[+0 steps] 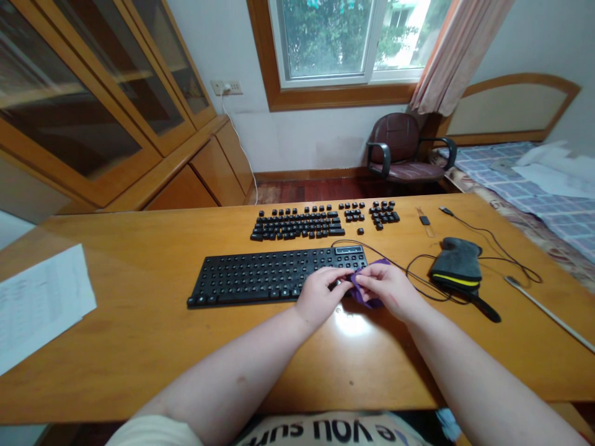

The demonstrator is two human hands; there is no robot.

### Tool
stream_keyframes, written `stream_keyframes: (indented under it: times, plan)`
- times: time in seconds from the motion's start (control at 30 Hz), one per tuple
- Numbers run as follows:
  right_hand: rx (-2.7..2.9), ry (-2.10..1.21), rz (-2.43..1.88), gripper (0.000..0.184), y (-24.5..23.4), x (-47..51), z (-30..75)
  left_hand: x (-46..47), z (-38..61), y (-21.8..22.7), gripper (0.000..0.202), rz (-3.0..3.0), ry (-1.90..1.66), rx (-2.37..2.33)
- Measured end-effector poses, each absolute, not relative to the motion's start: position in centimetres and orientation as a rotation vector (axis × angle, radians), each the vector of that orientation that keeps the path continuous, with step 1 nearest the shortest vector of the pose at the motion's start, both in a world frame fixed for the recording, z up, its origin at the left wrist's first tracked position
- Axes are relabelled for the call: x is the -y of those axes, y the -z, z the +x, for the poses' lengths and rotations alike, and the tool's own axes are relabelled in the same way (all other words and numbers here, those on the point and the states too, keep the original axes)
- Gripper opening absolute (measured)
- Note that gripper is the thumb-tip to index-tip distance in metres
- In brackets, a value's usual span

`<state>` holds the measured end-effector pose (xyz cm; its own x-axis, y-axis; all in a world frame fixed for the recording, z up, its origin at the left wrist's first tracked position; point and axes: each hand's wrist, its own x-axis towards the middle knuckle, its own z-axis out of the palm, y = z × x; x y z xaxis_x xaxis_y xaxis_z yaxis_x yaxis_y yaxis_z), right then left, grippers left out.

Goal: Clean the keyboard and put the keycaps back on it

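A black keyboard (251,275) lies on the desk with most of its keycaps off; a few stay along its bottom row. Over its right end, my left hand (323,292) pinches a small black keycap, mostly covered by the fingers. My right hand (388,290) is closed on a purple cloth (372,302), which is pressed against the keycap. Behind the keyboard, the loose black keycaps (297,224) are laid out in rows matching a keyboard's layout.
To the right are a grey glove-like cloth (458,260) with a yellow stripe, a black cable (418,291), a wire keycap puller (424,220) and a thin white stick (548,313). Papers (46,303) lie at the left. Beyond the desk stands a chair (400,145).
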<state>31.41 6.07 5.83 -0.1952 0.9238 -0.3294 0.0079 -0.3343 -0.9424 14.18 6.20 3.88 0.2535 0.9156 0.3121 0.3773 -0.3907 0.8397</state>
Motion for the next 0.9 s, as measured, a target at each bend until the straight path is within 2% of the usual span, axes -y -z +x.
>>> stream_keyframes:
  times: [0.17,0.43,0.57,0.77,0.9]
  plan:
    - [1.115,-1.621,-1.323,0.032,-5.56,-6.19,31.21,-6.16,14.24,-3.55,0.021,1.831,-1.151,-1.209]
    - [0.936,-1.709,-1.328,0.034,-5.06,-6.32,31.35,-5.97,14.04,-3.49,0.020,2.162,-1.159,-1.119]
    - [0.906,-1.750,-1.319,0.031,-5.16,-6.46,31.70,-6.03,14.12,-3.53,0.016,2.116,-1.184,-1.153]
    - [0.997,-1.647,-1.408,0.037,-4.89,-6.35,31.36,-5.87,14.03,-3.77,0.023,2.137,-1.099,-1.091]
    - [0.959,-1.694,-1.357,0.033,-5.30,-6.37,31.58,-5.98,14.30,-3.80,0.017,1.885,-1.092,-1.135]
